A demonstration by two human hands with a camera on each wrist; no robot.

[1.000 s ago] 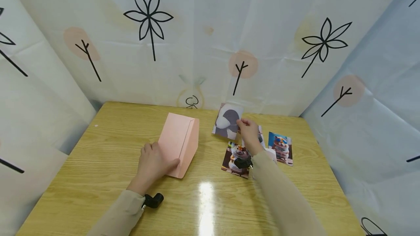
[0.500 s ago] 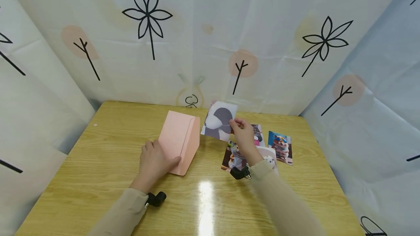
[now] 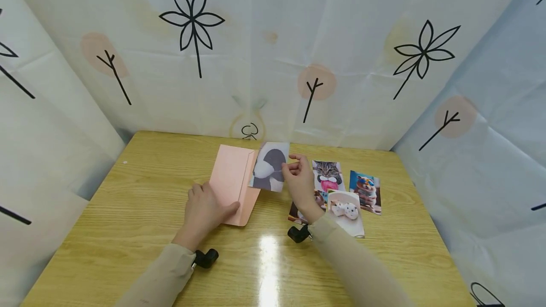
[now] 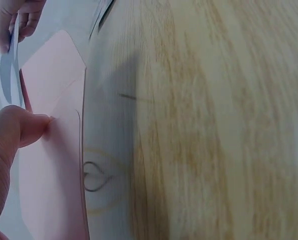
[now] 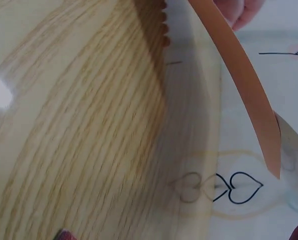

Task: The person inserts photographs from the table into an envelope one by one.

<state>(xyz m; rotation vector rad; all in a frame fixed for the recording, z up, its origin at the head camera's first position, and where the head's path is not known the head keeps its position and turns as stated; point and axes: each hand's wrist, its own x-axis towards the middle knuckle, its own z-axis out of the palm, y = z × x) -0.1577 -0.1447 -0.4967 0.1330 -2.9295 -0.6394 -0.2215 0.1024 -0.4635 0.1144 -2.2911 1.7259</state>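
Note:
A pink envelope (image 3: 230, 174) is held tilted above the wooden table by my left hand (image 3: 205, 212), the thumb lying across its face. Its open side faces right. Between the thumb and fingers of my right hand (image 3: 298, 186) is a photo print (image 3: 270, 167) with a grey-and-white figure. The print's left edge overlaps the envelope's open side. From the left wrist, the photo print (image 4: 10, 75) stands at the mouth of the envelope (image 4: 54, 165); how far it reaches inside is hidden. The right wrist view has the envelope (image 5: 241, 75) nearly edge-on.
Several other prints lie on the table (image 3: 170, 165) at the right: a cat print (image 3: 327, 172), a print with white animals (image 3: 347, 217), a hamster print (image 3: 365, 191), and a dark one (image 3: 297, 213) partly behind my right hand. A patterned curtain (image 3: 264, 60) stands behind the table.
My right hand has carried the photo print left and slightly down, from above the other prints to the envelope's open side. The envelope's mouth has spread a little; my left hand has shifted slightly right.

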